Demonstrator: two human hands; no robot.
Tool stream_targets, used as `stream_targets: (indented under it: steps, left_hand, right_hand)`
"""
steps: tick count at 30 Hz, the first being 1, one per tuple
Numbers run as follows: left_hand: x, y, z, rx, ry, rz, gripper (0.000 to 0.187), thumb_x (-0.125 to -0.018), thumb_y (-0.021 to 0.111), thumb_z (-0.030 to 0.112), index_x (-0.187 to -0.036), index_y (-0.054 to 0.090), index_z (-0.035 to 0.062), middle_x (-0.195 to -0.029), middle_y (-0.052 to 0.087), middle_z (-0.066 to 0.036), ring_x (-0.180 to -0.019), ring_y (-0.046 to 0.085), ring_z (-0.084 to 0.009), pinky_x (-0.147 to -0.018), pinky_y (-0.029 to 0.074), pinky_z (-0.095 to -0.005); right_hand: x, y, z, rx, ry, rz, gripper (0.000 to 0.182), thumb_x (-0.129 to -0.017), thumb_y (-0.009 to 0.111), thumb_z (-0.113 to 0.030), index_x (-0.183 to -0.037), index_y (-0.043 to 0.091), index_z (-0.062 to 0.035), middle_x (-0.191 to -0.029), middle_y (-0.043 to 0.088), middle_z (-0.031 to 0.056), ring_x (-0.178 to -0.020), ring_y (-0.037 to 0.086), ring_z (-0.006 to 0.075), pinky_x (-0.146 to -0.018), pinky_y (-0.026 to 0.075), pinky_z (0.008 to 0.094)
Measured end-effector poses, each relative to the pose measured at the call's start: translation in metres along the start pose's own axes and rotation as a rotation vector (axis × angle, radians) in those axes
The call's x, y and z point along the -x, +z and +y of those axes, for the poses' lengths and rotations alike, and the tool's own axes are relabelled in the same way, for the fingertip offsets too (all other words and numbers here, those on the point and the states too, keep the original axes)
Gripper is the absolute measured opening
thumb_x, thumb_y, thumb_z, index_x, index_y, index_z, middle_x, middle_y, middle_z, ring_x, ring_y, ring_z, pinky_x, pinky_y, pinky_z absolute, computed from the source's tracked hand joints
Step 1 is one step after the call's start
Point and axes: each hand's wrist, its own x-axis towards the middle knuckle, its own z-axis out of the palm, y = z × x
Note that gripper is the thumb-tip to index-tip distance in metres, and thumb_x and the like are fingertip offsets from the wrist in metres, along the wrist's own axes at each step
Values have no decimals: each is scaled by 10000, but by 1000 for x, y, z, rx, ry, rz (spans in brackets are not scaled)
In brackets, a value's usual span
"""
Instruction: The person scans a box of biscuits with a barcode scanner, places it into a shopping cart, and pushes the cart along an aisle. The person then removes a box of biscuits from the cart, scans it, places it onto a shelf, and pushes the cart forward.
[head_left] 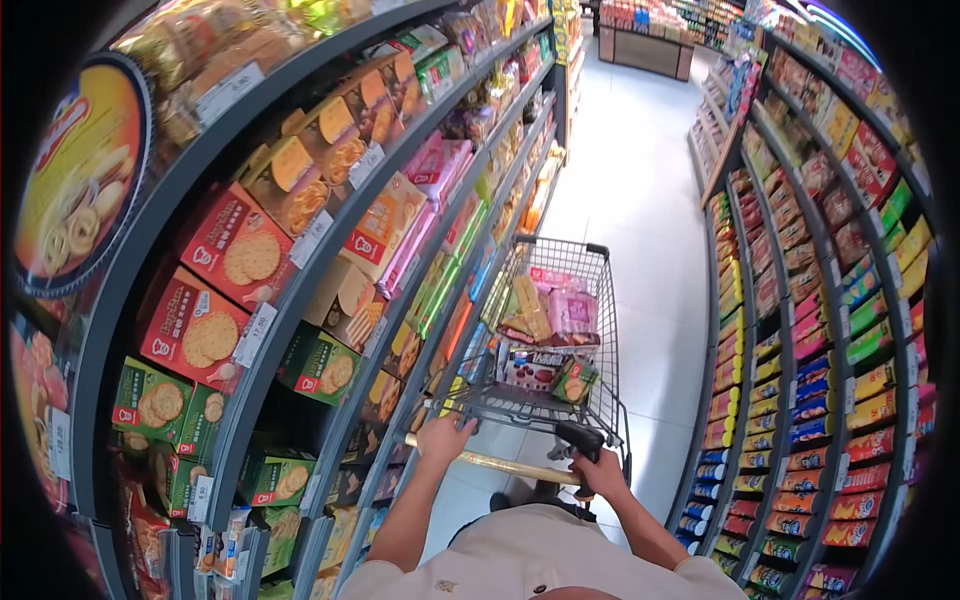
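A wire shopping cart (607,400) stands right in front of my body, holding a pink package (572,311), a green box (575,381), a dark package with cookies on it (532,368) and a long yellowish pack (531,308). My left hand (445,440) is closed at the left end of the cart's pale handle bar (505,462). On the right, my right hand (597,472) grips a black handheld device with a pistol-like shape (580,437) beside the bar's right end.
Shelves of boxed biscuits (208,330) rise close on the left. Shelves of colourful snack packs (810,400) line the right side. A pale tiled aisle floor (630,200) runs ahead between them to a display stand (645,50) at the far end.
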Motion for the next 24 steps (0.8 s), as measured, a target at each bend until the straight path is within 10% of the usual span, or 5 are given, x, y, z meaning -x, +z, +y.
stream_targets:
  steps: [12,14,17,21,24]
  left_hand:
    - [-2,17,-22,105,135,95,411,-907,706,536,-1036,797,156,-809,764,-106,-855,746,-338,-756,563,-471]
    - [3,1,-18,212,178,42,428,-906,734,494,-1087,779,108,-884,771,-154,-874,753,-343,-773,576,-451]
    - [-15,11,-31,679,330,12,358,-917,796,309,-1152,750,42,-962,782,-154,-880,759,-243,-803,593,-369]
    - [27,-136,27,1339,514,-57,328,-913,737,-40,-1237,699,-2,-1129,769,-90,-1044,717,-163,-917,568,-316]
    - [87,-250,46,1257,923,260,325,-920,761,11,-1233,674,3,-1135,760,-110,-1031,714,-223,-922,578,-351]
  right_hand:
    - [29,2,-10,434,-77,262,400,-908,739,-365,-889,752,34,-763,760,158,-728,761,284,-710,585,402]
    - [29,-2,7,447,-93,324,495,-847,742,-486,-860,760,8,-704,702,216,-698,721,382,-716,575,450]
    - [18,-2,14,384,-113,349,428,-890,721,-425,-887,751,2,-757,755,170,-734,759,323,-739,595,430]
    - [11,4,2,135,-13,300,347,-965,686,-299,-854,722,28,-727,753,125,-666,736,197,-648,577,360]
    - [1,1,23,64,-13,265,332,-962,688,-320,-981,708,10,-755,758,121,-699,755,210,-693,594,361]
